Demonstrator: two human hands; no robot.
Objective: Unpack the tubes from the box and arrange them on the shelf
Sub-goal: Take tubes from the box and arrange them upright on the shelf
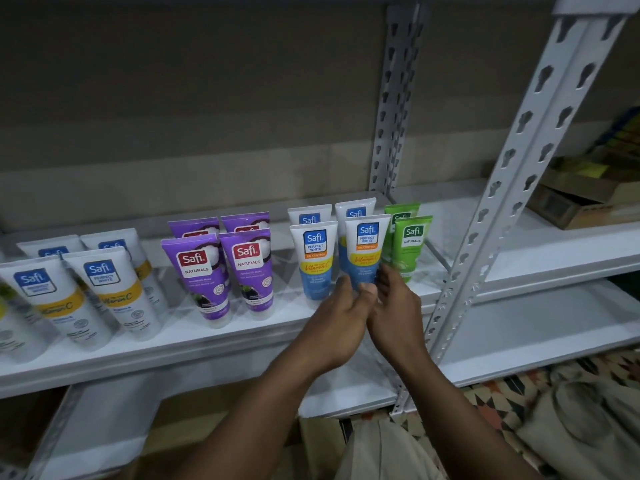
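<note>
The blue-and-white plastic tube with the yellow band (365, 252) stands cap-down at the front of the white metal shelf (194, 337), second from the right among the rows. Both hands meet at its lower end: the left hand (337, 318) at seven o'clock, the right hand (394, 306) at five o'clock. Each grip pinches the tube's base between thumb and fingertips. It looks light, soft-walled and slick, so the firm cap end is probably the best hold. A green tube (410, 245) stands just beside it at three o'clock.
</note>
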